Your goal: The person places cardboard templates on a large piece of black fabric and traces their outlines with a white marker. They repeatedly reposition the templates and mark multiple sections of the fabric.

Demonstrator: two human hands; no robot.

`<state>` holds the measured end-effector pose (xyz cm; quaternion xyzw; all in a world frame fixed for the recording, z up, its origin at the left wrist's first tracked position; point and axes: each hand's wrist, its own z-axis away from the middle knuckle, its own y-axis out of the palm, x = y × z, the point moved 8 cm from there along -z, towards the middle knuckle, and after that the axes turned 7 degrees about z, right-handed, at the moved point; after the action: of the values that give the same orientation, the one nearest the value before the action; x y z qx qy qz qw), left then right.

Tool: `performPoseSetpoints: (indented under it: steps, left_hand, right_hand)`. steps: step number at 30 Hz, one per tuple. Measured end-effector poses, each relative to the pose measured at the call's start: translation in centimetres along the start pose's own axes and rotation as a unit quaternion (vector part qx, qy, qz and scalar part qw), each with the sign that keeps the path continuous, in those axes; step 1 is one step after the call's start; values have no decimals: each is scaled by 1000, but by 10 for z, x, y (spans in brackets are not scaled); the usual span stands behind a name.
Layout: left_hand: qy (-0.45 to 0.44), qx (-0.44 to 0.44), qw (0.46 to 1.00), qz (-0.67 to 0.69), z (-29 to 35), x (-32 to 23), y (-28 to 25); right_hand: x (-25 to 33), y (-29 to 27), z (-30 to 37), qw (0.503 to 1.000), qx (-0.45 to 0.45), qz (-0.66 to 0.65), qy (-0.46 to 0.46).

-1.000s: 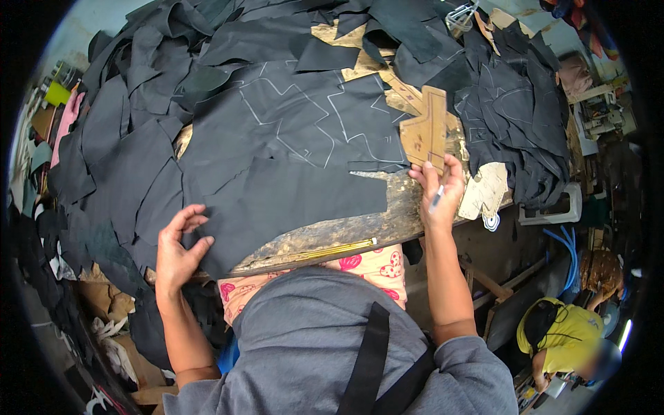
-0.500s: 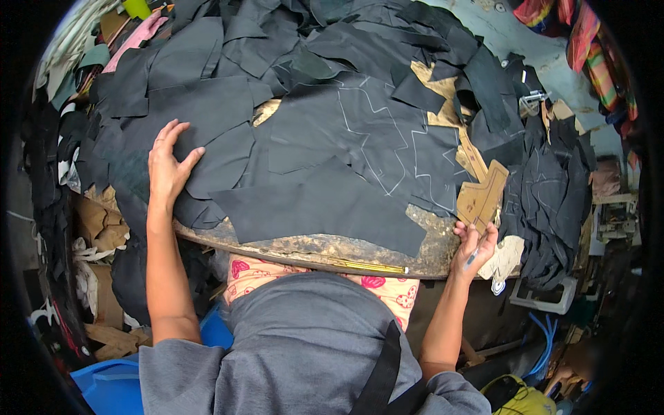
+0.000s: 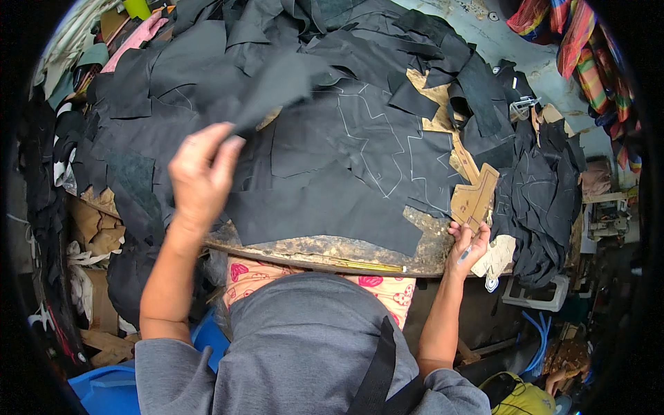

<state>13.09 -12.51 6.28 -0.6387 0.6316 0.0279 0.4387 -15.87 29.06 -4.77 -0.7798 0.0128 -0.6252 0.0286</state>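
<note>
- Worn wooden tbl (image 3: 311, 249) shows along its near edge; blk pieces cover most of the top, incl. a marked sheet (image 3: 373, 149) w/ pale outlines.
- L hand (image 3: 202, 173): left of marked sheet, pinching one end of a blurred blk piece (image 3: 277, 79) btwn thumb & fingers; piece slants up & to the right over the others.
- R hand (image 3: 470, 243): near-right of marked sheet, fingers gripping the lower end of a brown template (image 3: 477, 196), plus a pen (image 3: 465, 254).
- Brown template: just right of marked sheet, angular card w/ dark drawn lines.
- Plain blk piece (image 3: 325, 211): on the near side of marked sheet, lying flat.
- Yellow strip (image 3: 360, 265): farther to the near side of marked sheet, along tbl edge.
- Pale cutout (image 3: 496, 257): near-right of marked sheet, next to R hand.
- Blk heap (image 3: 543, 200): well right of marked sheet, some pieces w/ pale lines too.
</note>
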Motion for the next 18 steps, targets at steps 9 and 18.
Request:
performPoseSetpoints:
  steps: [9, 18]
  left_hand:
    - [-19, 358, 933, -8, 55, -33, 84]
    - [-136, 286, 935, -157, -37, 62, 54]
  right_hand:
    - [0, 2, 2, 1000, 8, -20, 5]
    - [5, 4, 3, 1000, -1, -8, 2]
